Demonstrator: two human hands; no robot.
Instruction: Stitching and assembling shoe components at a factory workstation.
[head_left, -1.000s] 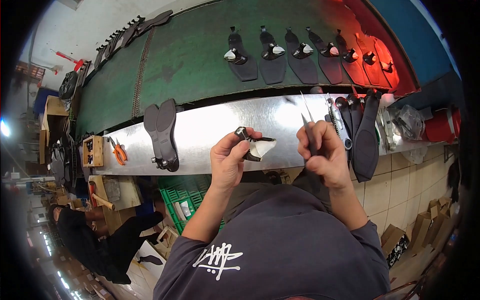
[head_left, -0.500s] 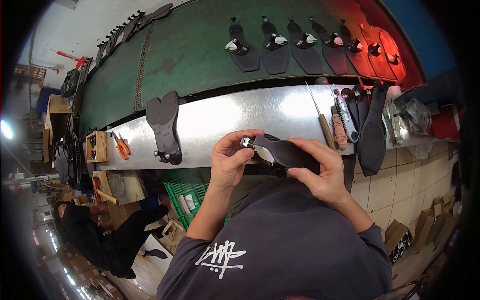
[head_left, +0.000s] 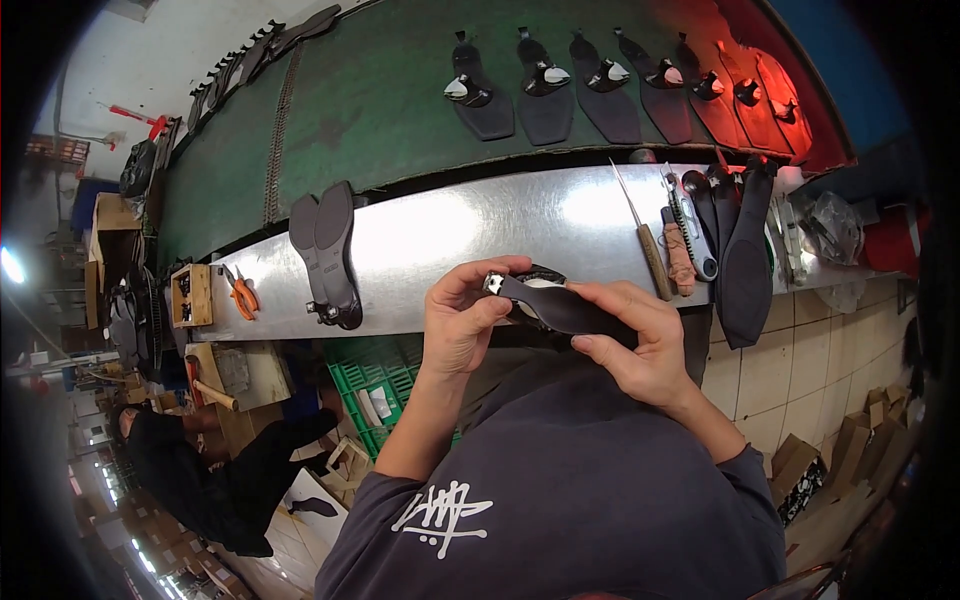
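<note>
In front of my chest I hold a dark sandal (head_left: 575, 314) with both hands, above the near edge of the metal bench. My left hand (head_left: 462, 318) is closed around its narrow heel end, where a shiny silver piece shows between thumb and fingers. The thumb and fingers of my right hand (head_left: 640, 340) pinch the wider front part. Behind the dark sole, a black strap loop with a pale inner side is partly visible. A pair of dark sandals (head_left: 328, 245) lies soles up on the bench to the left.
Sandals (head_left: 545, 95) stand in a row on the green belt (head_left: 390, 110). An awl (head_left: 652, 260), a utility knife (head_left: 678, 210) and more sandals (head_left: 747, 265) lie at right. Orange pliers (head_left: 243, 297) and a wooden box (head_left: 192, 295) are left. A person in black (head_left: 210, 470) is at lower left.
The sandal has tilted between my hands, so the pale inner side now shows above the sole's narrow part instead of below it. Both hands keep their grip nearly in place.
</note>
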